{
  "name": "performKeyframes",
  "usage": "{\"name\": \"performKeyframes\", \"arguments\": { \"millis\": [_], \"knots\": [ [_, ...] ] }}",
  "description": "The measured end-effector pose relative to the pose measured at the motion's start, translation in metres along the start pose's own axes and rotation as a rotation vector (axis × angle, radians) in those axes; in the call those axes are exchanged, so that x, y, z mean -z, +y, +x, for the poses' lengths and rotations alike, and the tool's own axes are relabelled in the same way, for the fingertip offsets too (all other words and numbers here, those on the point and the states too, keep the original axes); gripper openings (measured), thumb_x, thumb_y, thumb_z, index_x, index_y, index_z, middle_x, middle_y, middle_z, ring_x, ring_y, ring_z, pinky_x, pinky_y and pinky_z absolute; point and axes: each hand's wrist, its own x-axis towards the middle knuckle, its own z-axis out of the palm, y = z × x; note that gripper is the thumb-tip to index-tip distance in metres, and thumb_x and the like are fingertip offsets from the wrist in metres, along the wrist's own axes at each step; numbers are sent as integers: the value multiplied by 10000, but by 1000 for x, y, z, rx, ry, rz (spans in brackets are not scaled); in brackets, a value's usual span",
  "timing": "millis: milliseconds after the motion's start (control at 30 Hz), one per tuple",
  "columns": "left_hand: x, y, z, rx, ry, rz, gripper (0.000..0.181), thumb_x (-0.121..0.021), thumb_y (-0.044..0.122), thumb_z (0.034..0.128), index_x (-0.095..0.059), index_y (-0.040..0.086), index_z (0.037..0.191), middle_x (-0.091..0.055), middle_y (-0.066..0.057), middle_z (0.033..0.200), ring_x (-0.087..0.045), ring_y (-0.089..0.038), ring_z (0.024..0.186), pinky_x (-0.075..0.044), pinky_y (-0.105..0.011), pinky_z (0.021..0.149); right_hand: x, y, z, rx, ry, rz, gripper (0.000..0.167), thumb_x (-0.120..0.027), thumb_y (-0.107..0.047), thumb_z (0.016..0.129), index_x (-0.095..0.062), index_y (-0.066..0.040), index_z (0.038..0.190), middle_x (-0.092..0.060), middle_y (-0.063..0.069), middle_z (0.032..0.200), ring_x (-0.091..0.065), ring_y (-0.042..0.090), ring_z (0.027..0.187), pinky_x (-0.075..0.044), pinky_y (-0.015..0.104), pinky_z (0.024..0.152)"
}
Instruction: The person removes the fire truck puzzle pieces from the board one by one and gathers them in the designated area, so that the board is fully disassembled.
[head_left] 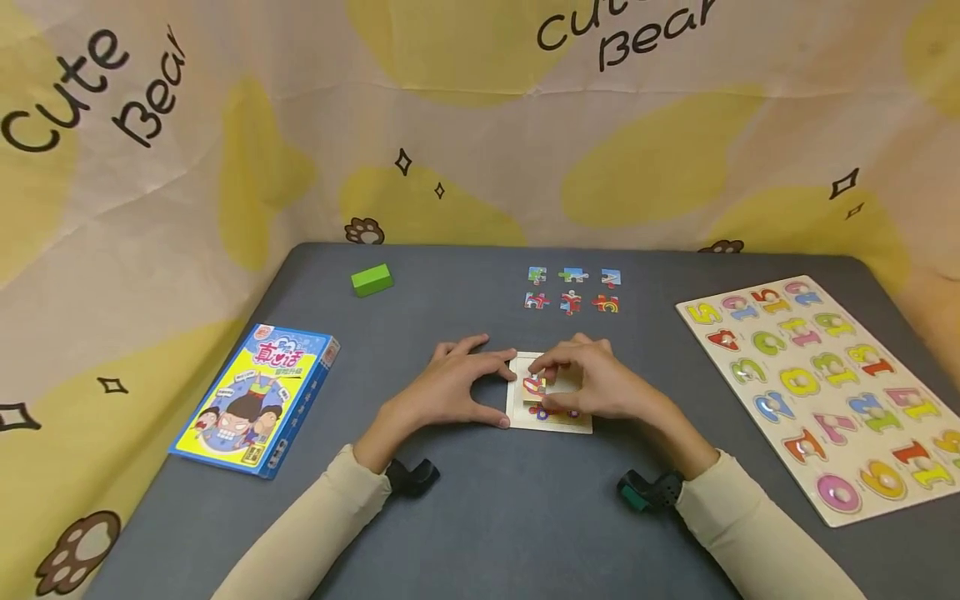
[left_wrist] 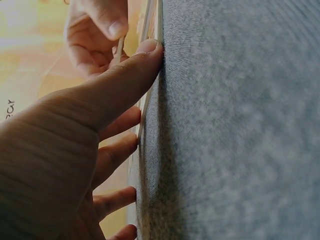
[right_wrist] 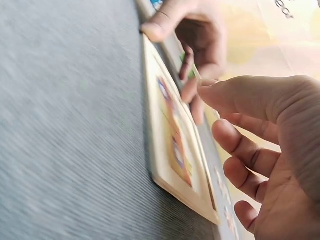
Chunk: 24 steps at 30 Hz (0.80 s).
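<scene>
A small pale wooden puzzle tray (head_left: 558, 427) lies flat on the table, a colourful piece sitting in its lower part. My left hand (head_left: 448, 385) is spread along the tray's left edge; in the left wrist view its thumb (left_wrist: 125, 75) and fingertips touch that edge. Above the tray, my right hand (head_left: 603, 382) pinches a flat puzzle piece (head_left: 533, 388) between thumb and fingers, tilted off the tray. The right wrist view shows the piece almost edge-on, and the tray's rim (right_wrist: 162, 182) below it. My hand covers the tray's right part.
Several small jigsaw pieces (head_left: 571, 301) lie in two rows behind the tray. A green block (head_left: 372, 281) sits at the back left, and a blue-and-yellow card box (head_left: 251, 400) at the left. The large number board (head_left: 806, 379) fills the right side.
</scene>
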Motion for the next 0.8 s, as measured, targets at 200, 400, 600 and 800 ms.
{"name": "performKeyframes", "arguments": {
  "millis": [200, 400, 600, 800],
  "knots": [
    [0, 0, 0, -4, -2, 4, 596, -853, 553, 760, -680, 327, 1283, -469, 95, 1584, -242, -342, 1558, -229, -581, 1117, 13, 15, 8, -45, 39, 46, 366, -868, -150, 798, -751, -142, 1144, -710, 5, 933, -541, 209, 935, -225, 419, 851],
    [-1, -1, -1, 0, 3, 8, 589, -856, 549, 757, -683, 328, 1275, -476, 94, 1579, -253, -347, 1554, -222, -584, 1126, 16, 31, 25, -56, 85, 61, 360, -844, -80, 809, -735, -62, 1152, -692, 64, 931, -597, 217, 895, -390, 352, 857],
    [-1, 0, -1, 7, -4, 8, 594, -855, 557, 754, -681, 337, 1278, -468, 114, 1581, -248, -342, 1557, -219, -580, 1131, 14, 35, 41, -112, 106, -34, 355, -828, -96, 803, -742, -57, 1146, -678, 60, 915, -534, 218, 861, -331, 355, 817],
    [0, -1, -1, 5, -3, 7, 582, -853, 554, 759, -683, 337, 1272, -465, 117, 1582, -250, -339, 1556, -220, -584, 1134, 11, 38, 53, -174, 115, -101, 352, -832, -133, 816, -751, -93, 1156, -679, 44, 926, -513, 236, 903, -240, 481, 862]
  ]
}}
